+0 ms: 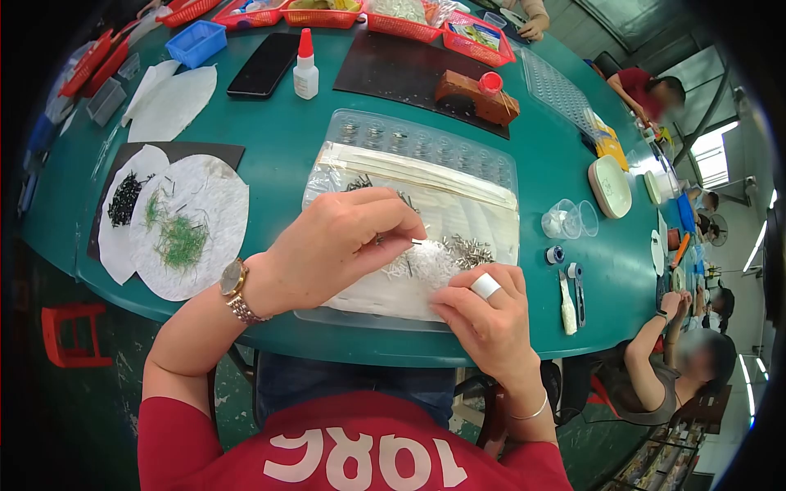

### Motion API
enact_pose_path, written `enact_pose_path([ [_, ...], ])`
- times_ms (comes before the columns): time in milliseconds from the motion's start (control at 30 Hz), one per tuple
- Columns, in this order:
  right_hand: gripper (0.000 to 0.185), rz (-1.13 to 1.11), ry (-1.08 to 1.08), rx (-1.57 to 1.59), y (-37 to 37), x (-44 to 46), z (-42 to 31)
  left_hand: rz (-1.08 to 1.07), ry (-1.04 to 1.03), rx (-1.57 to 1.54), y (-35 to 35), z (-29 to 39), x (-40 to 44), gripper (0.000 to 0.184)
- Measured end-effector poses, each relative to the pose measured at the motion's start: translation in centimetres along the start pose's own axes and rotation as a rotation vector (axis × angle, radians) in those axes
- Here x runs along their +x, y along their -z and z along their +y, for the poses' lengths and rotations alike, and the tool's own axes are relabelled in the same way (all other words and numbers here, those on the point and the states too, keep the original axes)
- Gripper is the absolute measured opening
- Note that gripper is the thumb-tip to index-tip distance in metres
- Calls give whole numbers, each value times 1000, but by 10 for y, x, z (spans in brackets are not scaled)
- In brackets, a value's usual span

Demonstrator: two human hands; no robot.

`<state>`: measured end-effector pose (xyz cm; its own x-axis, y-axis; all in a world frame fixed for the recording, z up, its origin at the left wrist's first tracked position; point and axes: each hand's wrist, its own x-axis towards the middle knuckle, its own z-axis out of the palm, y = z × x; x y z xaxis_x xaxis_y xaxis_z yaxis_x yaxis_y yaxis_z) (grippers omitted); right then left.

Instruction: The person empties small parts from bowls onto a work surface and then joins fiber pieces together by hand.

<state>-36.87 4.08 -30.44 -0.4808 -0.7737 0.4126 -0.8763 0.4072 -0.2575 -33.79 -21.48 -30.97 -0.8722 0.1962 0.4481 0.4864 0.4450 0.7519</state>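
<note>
My left hand (348,237), with a watch at the wrist, pinches a small dark metal pin (417,241) between thumb and fingertips. My right hand (491,315), a white band around one finger, is closed in a pinch at the near edge of a pile of small white tube-like pieces (430,266); what it holds is too small to make out. Beside that pile lies a heap of short silvery metal pieces (468,252). Dark metal pieces (358,182) lie beyond my left hand. All rest on a pale cloth (491,214) over a clear plastic tray (372,124).
Left are white round sheets (233,192) with green strands (182,241) and black bits (124,199). Beyond stand a red-capped glue bottle (305,74), a phone (264,65) and a brick-like block (475,100). Clear cups (565,219) and tweezers (578,295) lie right. Other people sit around.
</note>
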Motion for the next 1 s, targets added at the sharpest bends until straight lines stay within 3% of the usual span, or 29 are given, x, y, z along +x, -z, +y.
enact_pose_path([
  [167,19,-5,28,-101,-5,3,-2,-66,202,-240,2,7,-1,11],
  [700,20,19,-47,-29,1,9,-4,-113,231,-243,-2,9,0,16],
  [833,19,145,-281,340,-5,5,-4,-100,220,-262,-6,9,-2,19],
  [1000,15,214,-381,569,-15,4,-9,-76,165,-252,-12,7,-5,21],
])
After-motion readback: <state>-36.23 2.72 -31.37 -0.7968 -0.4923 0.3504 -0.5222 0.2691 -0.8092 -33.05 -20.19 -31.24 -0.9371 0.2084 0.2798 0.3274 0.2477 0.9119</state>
